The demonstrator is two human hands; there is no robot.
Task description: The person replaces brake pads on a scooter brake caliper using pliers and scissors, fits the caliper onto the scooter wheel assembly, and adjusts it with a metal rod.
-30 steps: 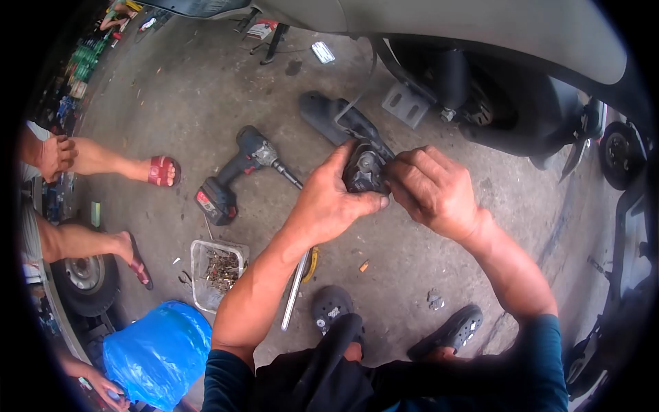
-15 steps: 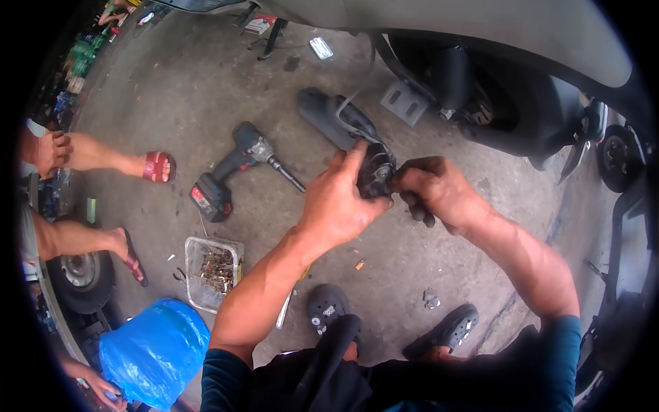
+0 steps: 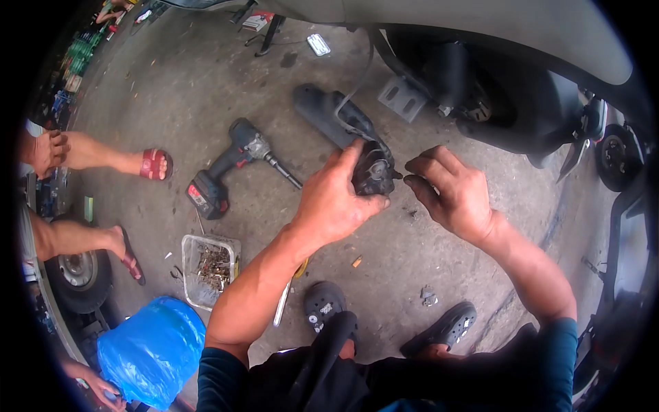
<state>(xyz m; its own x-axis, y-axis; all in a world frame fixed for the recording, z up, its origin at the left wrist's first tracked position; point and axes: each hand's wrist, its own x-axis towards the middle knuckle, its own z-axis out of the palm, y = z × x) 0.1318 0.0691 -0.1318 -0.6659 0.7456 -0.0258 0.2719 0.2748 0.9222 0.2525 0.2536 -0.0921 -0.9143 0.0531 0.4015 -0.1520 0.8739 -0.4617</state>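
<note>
The left hand pinches the dark metal part between thumb and fingers, its long axis roughly twelve to six. It lies at nine o'clock from the nearby right hand, whose fingertips are slightly parted, not touching it.

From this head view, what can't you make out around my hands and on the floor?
All in the head view:
- Palm side of the dark part: covered by the left hand.
- Metal bits in the clear tub: too small to identify.
- Silver bar: upper end hidden behind the left forearm.
- Whatever lies under the blue plastic: hidden by it.
- Grey panel: cut off by the top edge.
</note>
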